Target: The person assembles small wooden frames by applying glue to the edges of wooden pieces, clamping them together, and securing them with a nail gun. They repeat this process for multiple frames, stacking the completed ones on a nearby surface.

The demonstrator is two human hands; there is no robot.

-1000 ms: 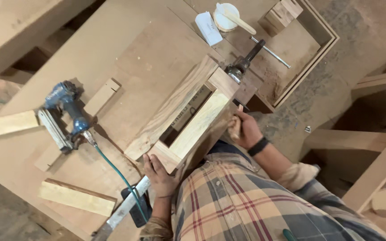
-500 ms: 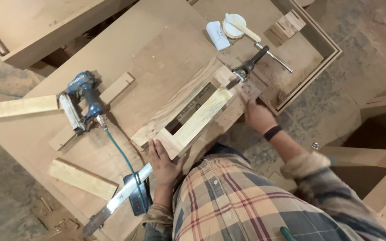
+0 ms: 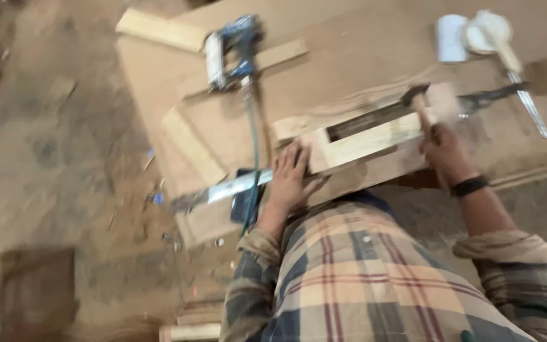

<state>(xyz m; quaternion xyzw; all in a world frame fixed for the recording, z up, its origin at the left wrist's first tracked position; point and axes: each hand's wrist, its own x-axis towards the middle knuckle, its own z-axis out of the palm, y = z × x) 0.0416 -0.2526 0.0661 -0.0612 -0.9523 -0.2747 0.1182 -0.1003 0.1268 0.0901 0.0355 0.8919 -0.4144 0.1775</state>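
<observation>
Wooden frame (image 3: pixel 356 136) on the worktop (image 3: pixel 349 57) between both hands, left hand (image 3: pixel 291 179) flat on its near corner, right hand (image 3: pixel 446 154) gripping a hammer (image 3: pixel 420 106) over its far end

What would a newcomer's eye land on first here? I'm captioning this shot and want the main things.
A pale wooden frame lies mid-bench; the left hand presses its near corner while the right hand grips a hammer over it. A blue nail gun sits farther back on the workbench.
</observation>
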